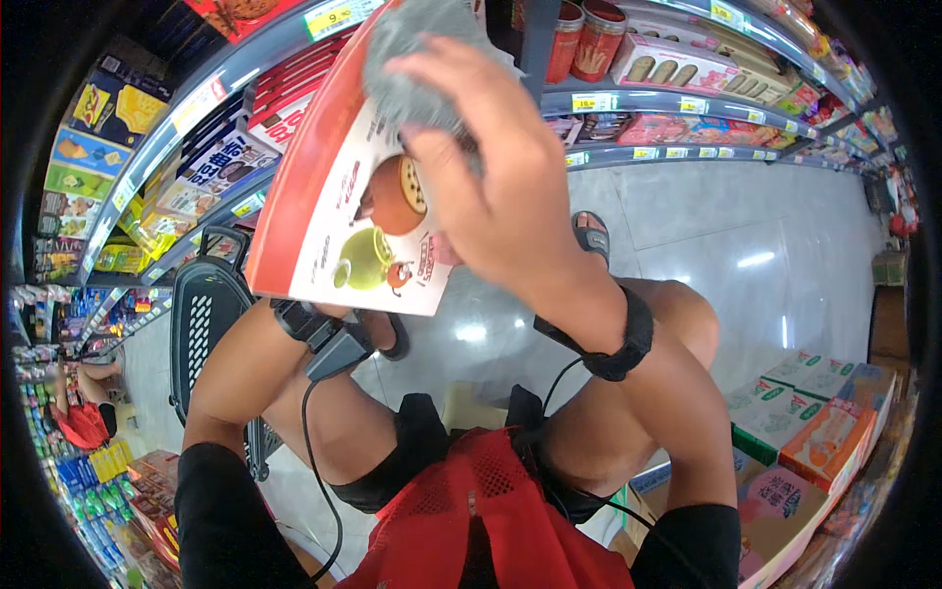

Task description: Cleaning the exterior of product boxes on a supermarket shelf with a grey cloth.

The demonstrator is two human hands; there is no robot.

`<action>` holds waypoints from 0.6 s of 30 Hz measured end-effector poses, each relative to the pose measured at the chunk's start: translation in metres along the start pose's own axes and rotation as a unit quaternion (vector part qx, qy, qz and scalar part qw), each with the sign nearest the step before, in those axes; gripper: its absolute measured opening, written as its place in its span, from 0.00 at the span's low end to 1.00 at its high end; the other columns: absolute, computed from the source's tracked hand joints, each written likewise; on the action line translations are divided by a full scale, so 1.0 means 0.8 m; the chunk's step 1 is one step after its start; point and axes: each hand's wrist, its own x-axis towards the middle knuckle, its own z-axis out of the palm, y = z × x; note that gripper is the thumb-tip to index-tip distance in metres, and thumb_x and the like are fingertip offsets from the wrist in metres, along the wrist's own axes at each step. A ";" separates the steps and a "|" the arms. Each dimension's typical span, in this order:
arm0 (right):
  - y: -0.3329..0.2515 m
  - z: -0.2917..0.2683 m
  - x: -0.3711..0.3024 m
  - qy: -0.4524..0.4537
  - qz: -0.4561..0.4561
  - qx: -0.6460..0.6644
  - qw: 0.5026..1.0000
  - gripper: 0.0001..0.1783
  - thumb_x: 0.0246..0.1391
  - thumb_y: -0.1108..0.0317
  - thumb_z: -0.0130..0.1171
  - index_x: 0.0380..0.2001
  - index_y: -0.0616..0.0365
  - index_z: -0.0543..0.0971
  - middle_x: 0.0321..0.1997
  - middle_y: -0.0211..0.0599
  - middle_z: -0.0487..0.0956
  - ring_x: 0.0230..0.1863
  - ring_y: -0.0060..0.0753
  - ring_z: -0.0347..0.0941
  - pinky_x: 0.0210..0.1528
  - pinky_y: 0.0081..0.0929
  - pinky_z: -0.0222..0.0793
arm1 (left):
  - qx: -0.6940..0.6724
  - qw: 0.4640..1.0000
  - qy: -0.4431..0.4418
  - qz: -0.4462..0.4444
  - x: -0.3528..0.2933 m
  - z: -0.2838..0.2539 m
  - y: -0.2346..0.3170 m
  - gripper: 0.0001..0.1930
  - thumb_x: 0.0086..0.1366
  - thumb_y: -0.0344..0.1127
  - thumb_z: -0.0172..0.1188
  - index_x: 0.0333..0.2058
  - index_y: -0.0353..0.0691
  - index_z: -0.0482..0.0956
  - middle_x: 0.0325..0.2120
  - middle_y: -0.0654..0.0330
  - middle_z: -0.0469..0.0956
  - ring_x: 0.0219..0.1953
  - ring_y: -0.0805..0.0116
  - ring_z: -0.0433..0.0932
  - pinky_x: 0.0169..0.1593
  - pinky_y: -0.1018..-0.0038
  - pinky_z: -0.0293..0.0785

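Observation:
A flat red-and-white snack box (324,221) with pictures of cookies and a green pot is held up, tilted, before me. My left hand (336,310) is behind the box and supports it; nearly all of its fingers are hidden. Across the upper part of the box's face, my right hand (496,167) presses a crumpled grey cloth (417,64), its fingers bent over it and slightly blurred. Each wrist carries a dark strap, and the left one has a small black device (339,351) on it.
Shelves of packaged snacks (211,187) curve along the left, with more shelves (677,108) at the far right. A black perforated folding cart (208,314) stands by my left leg. Open cartons of boxed goods (805,422) sit at right. Another person in red (83,417) is far left.

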 end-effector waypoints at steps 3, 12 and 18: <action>-0.016 0.029 -0.022 -0.076 -0.126 -0.024 0.989 0.19 0.48 0.67 0.62 0.46 0.55 0.79 0.55 0.49 0.76 0.63 0.50 0.68 0.63 0.45 0.63 | -0.008 1.000 -0.023 -0.010 -0.001 0.000 0.002 0.30 0.69 0.56 0.50 0.51 0.30 0.65 0.32 0.53 0.65 0.29 0.62 0.66 0.33 0.71 0.67; -0.045 0.043 -0.054 -0.213 -0.263 -0.056 0.939 0.13 0.51 0.67 0.57 0.42 0.49 0.80 0.61 0.39 0.75 0.65 0.42 0.69 0.65 0.43 0.64 | -0.026 0.996 -0.068 -0.042 0.005 0.008 0.019 0.27 0.69 0.57 0.47 0.47 0.33 0.68 0.30 0.53 0.65 0.29 0.63 0.65 0.34 0.70 0.66; 0.015 -0.009 0.009 -0.184 -0.254 -0.215 0.925 0.19 0.48 0.63 0.60 0.46 0.49 0.81 0.57 0.41 0.76 0.63 0.44 0.69 0.65 0.41 0.63 | -0.013 1.000 -0.019 0.016 0.005 0.022 0.010 0.27 0.69 0.58 0.44 0.46 0.34 0.69 0.30 0.53 0.65 0.31 0.64 0.63 0.36 0.72 0.64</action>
